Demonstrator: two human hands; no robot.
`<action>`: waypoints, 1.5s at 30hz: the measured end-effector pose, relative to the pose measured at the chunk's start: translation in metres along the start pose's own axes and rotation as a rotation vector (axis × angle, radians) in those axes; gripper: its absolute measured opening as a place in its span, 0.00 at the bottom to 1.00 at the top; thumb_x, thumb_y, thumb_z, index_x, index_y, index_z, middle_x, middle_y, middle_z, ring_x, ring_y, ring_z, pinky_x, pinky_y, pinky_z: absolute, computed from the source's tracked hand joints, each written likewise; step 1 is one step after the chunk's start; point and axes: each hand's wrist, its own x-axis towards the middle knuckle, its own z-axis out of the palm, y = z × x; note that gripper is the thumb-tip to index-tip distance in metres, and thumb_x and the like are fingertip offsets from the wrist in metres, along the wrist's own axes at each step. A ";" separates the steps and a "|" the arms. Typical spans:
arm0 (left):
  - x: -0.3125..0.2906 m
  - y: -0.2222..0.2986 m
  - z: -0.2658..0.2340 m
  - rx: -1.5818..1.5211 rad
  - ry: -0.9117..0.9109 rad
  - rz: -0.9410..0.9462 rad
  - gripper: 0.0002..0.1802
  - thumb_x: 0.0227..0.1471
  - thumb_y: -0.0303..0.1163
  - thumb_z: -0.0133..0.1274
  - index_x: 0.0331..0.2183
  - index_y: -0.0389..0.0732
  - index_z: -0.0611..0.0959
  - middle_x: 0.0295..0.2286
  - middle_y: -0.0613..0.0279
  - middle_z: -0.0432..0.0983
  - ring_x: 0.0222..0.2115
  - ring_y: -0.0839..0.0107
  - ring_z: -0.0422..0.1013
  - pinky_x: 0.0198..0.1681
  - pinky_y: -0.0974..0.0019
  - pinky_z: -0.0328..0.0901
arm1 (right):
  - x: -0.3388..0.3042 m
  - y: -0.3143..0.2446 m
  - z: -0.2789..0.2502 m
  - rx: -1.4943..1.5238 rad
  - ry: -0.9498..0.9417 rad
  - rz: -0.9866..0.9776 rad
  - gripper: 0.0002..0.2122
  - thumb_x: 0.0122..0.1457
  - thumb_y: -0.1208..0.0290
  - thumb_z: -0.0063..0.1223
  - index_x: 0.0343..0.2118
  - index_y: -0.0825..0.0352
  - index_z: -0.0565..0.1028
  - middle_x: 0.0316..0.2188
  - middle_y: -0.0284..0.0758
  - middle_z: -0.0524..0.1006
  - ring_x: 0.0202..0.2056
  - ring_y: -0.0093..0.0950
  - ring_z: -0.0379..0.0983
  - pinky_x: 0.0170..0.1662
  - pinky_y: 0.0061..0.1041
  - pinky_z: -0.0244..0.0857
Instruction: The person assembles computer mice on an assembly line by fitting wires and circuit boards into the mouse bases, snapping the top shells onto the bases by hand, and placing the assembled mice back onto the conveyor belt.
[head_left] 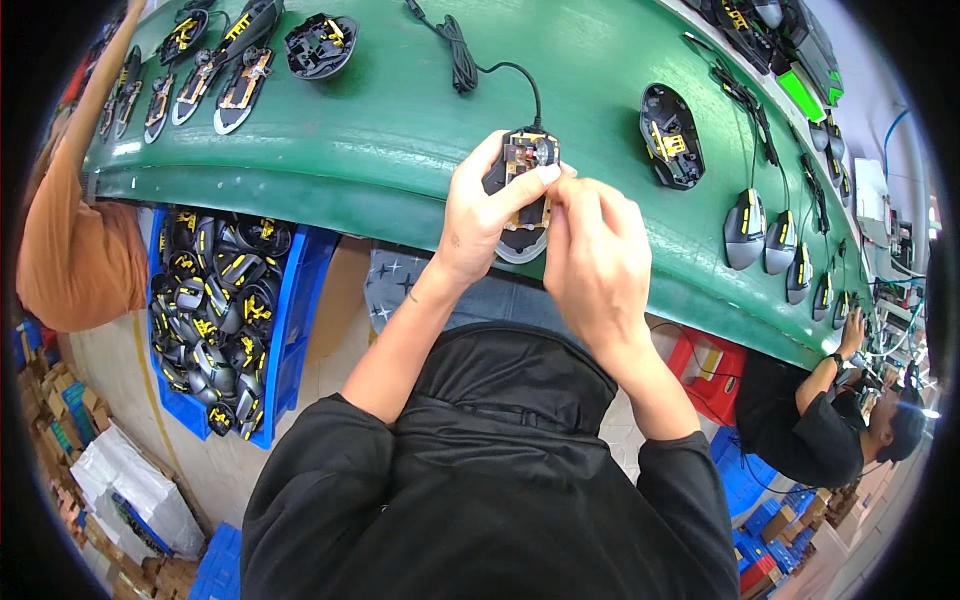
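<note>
An opened computer mouse base, with its circuit board and scroll wheel showing, is held over the near edge of the green work surface. My left hand wraps round its left side, thumb across the board. At the board's right side my right hand has thumb and fingers pinched together; whatever they hold, if anything, is hidden. From the far end of the mouse base a black cable runs up to a tied bundle. To the right lies a black mouse top shell, its inner side with yellow parts facing up.
A blue crate full of mouse shells stands below the surface at left. Opened mouse bases and another shell lie far left. Assembled mice line the right. People sit on both sides; a red stool is at right.
</note>
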 end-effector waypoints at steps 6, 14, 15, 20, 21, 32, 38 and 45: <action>0.001 0.004 0.001 0.044 0.006 -0.055 0.13 0.50 0.25 0.60 0.39 0.35 0.76 0.34 0.56 0.79 0.31 0.75 0.76 0.34 0.72 0.72 | 0.005 -0.004 -0.028 0.304 -0.052 -0.043 0.10 0.52 0.84 0.56 0.39 0.70 0.78 0.31 0.39 0.80 0.34 0.31 0.79 0.39 0.25 0.71; -0.002 0.007 0.001 -0.054 -0.101 -0.154 0.15 0.51 0.23 0.57 0.41 0.32 0.74 0.34 0.49 0.79 0.30 0.64 0.79 0.30 0.62 0.78 | 0.086 0.050 -0.015 0.648 -0.379 0.462 0.09 0.48 0.75 0.65 0.34 0.70 0.82 0.26 0.35 0.81 0.27 0.19 0.77 0.34 0.20 0.71; -0.003 0.007 0.000 -0.054 -0.114 -0.161 0.15 0.51 0.23 0.57 0.41 0.31 0.74 0.34 0.49 0.78 0.30 0.63 0.79 0.30 0.62 0.77 | 0.090 0.055 -0.014 0.738 -0.525 0.464 0.09 0.48 0.76 0.66 0.33 0.71 0.82 0.25 0.34 0.81 0.28 0.19 0.77 0.36 0.20 0.71; -0.004 0.004 -0.002 -0.064 -0.120 -0.104 0.19 0.50 0.23 0.56 0.44 0.29 0.72 0.34 0.42 0.77 0.30 0.57 0.79 0.30 0.58 0.78 | 0.093 0.058 -0.014 0.868 -0.583 0.464 0.09 0.46 0.77 0.67 0.31 0.72 0.81 0.26 0.35 0.81 0.30 0.20 0.77 0.37 0.19 0.70; -0.004 0.004 -0.004 -0.070 -0.113 -0.101 0.18 0.50 0.23 0.56 0.43 0.29 0.72 0.34 0.43 0.78 0.30 0.58 0.79 0.30 0.59 0.78 | 0.087 0.061 -0.008 0.966 -0.525 0.495 0.08 0.46 0.77 0.67 0.31 0.72 0.81 0.26 0.35 0.81 0.30 0.21 0.77 0.37 0.20 0.70; -0.006 0.004 0.001 0.013 -0.070 -0.113 0.12 0.51 0.24 0.57 0.38 0.32 0.74 0.31 0.50 0.79 0.27 0.66 0.79 0.27 0.66 0.76 | 0.079 0.071 0.002 1.087 -0.499 0.548 0.06 0.48 0.77 0.66 0.29 0.70 0.80 0.30 0.35 0.81 0.32 0.21 0.76 0.38 0.21 0.69; -0.007 0.000 -0.001 0.081 -0.100 -0.103 0.12 0.50 0.24 0.57 0.37 0.32 0.74 0.31 0.50 0.79 0.28 0.66 0.79 0.27 0.67 0.76 | 0.086 0.072 -0.006 0.768 -0.640 0.377 0.10 0.50 0.74 0.64 0.34 0.70 0.77 0.28 0.34 0.82 0.29 0.18 0.76 0.35 0.19 0.69; -0.003 0.004 0.000 0.073 -0.119 -0.105 0.12 0.50 0.23 0.57 0.38 0.32 0.74 0.32 0.50 0.79 0.28 0.66 0.79 0.28 0.65 0.77 | 0.063 0.069 0.003 0.862 -0.440 0.385 0.12 0.54 0.70 0.62 0.40 0.68 0.76 0.30 0.34 0.82 0.31 0.17 0.76 0.38 0.19 0.68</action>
